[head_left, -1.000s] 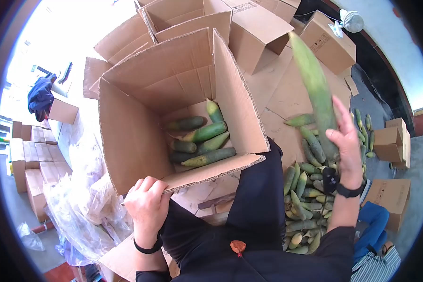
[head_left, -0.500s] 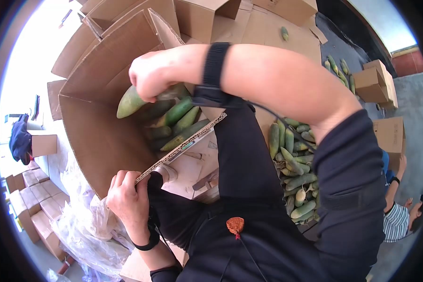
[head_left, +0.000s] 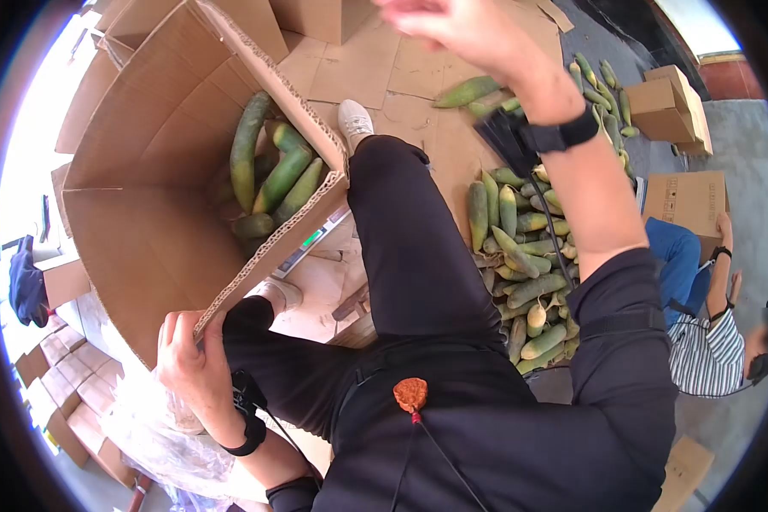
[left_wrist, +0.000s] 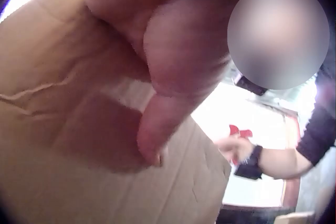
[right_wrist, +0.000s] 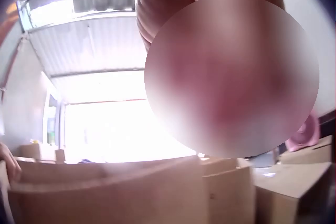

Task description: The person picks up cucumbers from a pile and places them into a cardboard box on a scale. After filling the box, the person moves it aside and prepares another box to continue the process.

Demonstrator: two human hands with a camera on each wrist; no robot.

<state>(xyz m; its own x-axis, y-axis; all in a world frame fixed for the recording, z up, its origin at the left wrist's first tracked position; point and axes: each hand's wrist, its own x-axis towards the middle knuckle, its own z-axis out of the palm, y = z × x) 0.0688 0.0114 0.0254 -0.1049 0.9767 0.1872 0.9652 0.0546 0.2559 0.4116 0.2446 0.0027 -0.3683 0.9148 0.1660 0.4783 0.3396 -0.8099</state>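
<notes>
An open cardboard box (head_left: 115, 230) leans in front of my legs with several green radishes (head_left: 247, 141) in its bottom. My left hand (head_left: 188, 367) grips the box's near rim at the corner, and in the left wrist view its thumb (left_wrist: 157, 129) presses against the cardboard. My right hand (head_left: 465, 30) is raised beyond the box at the top of the head view, empty, fingers extended and partly cut off by the frame. Below its forearm lies a pile of green radishes (head_left: 516, 252) on the floor to my right.
A device with a small green display (head_left: 313, 239) shows under the box's near edge. More radishes (head_left: 469, 91) lie on flattened cardboard. Another person in a striped shirt (head_left: 708, 354) is at the right beside a carton (head_left: 687, 196). Plastic sheeting (head_left: 158, 435) lies at the left.
My right hand carried a long green radish from the right into the box, let it go, and moved back out to the right. My left hand kept hold of the rim.
</notes>
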